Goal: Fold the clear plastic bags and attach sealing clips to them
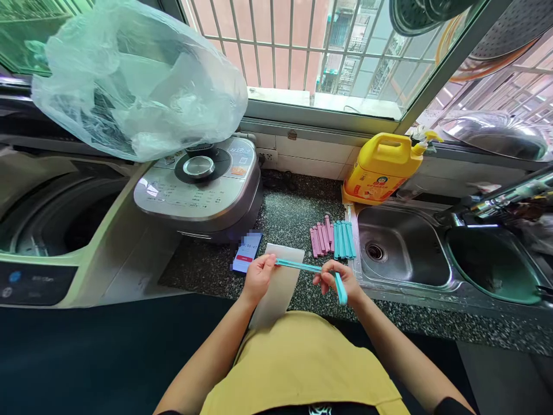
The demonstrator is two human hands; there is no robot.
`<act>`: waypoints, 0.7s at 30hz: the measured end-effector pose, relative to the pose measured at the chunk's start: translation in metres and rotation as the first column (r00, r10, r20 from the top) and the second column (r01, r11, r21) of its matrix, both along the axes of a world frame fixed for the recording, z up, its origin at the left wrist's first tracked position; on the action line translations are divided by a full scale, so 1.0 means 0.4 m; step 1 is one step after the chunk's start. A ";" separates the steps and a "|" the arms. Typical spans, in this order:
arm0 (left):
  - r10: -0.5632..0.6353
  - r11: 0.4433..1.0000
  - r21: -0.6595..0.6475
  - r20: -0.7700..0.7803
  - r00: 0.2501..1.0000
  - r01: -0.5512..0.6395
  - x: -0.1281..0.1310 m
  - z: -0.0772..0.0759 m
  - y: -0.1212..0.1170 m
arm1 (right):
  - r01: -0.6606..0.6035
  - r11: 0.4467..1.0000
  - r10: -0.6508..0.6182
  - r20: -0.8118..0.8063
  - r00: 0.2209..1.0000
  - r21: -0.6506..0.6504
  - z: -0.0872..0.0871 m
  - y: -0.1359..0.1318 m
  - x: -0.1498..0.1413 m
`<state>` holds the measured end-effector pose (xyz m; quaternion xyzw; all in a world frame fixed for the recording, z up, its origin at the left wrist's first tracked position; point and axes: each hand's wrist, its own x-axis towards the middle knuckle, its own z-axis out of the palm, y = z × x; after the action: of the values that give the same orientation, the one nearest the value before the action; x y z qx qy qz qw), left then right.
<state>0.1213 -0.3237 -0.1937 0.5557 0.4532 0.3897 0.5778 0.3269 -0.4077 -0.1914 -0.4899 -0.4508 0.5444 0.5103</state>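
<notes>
A long turquoise plastic bag sealing clip stretches between my two hands, bent apart at its right end. My left hand pinches the clip's left end between thumb and fingers. My right hand is closed around the other end, where a short turquoise arm points down toward me. Beneath the clip and beside my left hand lies a long pale flat strip, paper or plastic, I cannot tell which. On the counter beyond my right hand are several pink clips and a row of several turquoise clips.
A phone with a lit screen lies left of the strip. Behind it stands a rice cooker under a big plastic bag. A yellow jug stands behind the sink. At the left is an open washing machine.
</notes>
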 end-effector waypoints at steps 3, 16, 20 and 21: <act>0.016 1.000 -0.005 0.016 1.000 -0.016 0.000 -0.003 0.003 | -0.017 0.999 0.009 -0.219 0.976 -0.034 0.012 0.003 0.001; -0.127 0.937 0.301 -0.186 0.974 0.179 0.014 0.064 -0.031 | 0.399 0.917 -0.399 -0.012 0.917 0.014 0.026 0.078 -0.053; -0.067 0.967 0.245 -0.039 0.997 0.074 0.016 0.059 -0.038 | 0.422 0.905 -0.424 0.034 0.905 0.043 0.022 0.086 -0.076; -0.030 0.981 0.190 0.029 0.999 0.024 0.016 0.057 -0.037 | 0.424 0.905 -0.425 0.026 0.905 0.044 0.022 0.086 -0.077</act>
<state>0.1279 -0.3383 -0.1707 0.6082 0.3971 0.4319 0.5346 0.2963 -0.3733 -0.1826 -0.5759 -0.3522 0.4036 0.6175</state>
